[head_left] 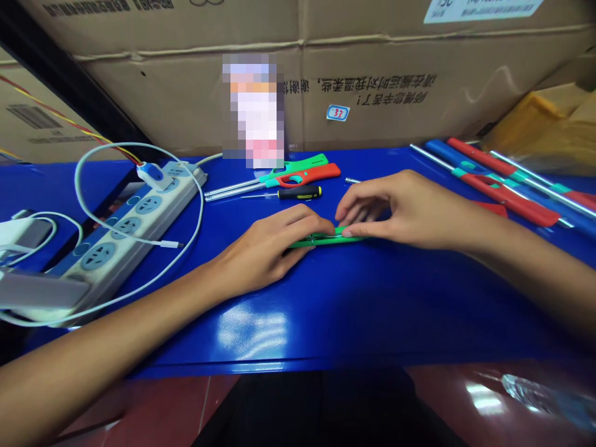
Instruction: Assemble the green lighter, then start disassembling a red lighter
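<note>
A green lighter handle lies low over the blue table, largely hidden by my fingers. My left hand is closed round its left end, with the thumb below and the fingers on top. From the other side, my right hand pinches the right end between thumb and curled fingers; whether a small part sits in those fingers I cannot tell. Just behind the right fingers, the tip of a metal tube shows. Farther back lie a red gas lighter, a green gas lighter and a black-and-yellow screwdriver.
Several red and blue lighters with metal tubes lie at the right. A white power strip with a looping white cable occupies the left. Cardboard boxes wall the back, with a pixelated upright object before them.
</note>
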Motion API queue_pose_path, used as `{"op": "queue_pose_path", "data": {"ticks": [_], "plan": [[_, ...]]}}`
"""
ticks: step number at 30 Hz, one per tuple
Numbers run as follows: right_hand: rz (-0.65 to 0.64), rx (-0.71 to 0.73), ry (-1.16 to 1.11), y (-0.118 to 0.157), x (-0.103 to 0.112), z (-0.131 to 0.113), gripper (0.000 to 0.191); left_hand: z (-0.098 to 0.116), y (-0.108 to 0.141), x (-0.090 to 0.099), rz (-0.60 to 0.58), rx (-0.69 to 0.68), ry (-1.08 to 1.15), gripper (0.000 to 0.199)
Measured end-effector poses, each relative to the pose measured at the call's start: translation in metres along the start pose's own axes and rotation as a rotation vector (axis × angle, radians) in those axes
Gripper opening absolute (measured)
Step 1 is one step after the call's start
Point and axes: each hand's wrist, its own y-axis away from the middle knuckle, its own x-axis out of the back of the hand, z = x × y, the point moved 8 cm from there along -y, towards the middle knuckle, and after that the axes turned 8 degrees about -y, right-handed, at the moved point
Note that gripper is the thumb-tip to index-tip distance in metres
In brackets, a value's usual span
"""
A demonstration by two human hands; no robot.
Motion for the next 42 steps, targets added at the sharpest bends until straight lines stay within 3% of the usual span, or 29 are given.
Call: {"op": "queue_pose_path", "data": {"ticks": [5,16,26,33,42], "plan": [[-0.049,-0.02,-0.06,-0.002,0.001,0.007,0.018,0.001,-0.001,0.002,0.012,-0.001,0.007,0.028],[0.038,0.135,0.067,0.006,-0.001,-0.002,0.018,-0.001,-0.002,0.006,0.034,0.024,0.058,0.026],[0.064,0.09,-0.043,0.005,-0.006,0.006,0.017,-0.005,-0.002,0.006,0.027,0.068,0.104,0.024],[0.072,0.118,0.001,0.007,-0.008,0.002,0.016,-0.009,0.0,0.007,0.033,0.152,0.067,0.027],[0.06,0.302,0.182,0.012,-0.014,-0.012,0.018,-0.012,-0.002,0.01,0.055,0.203,0.066,0.02]]}}
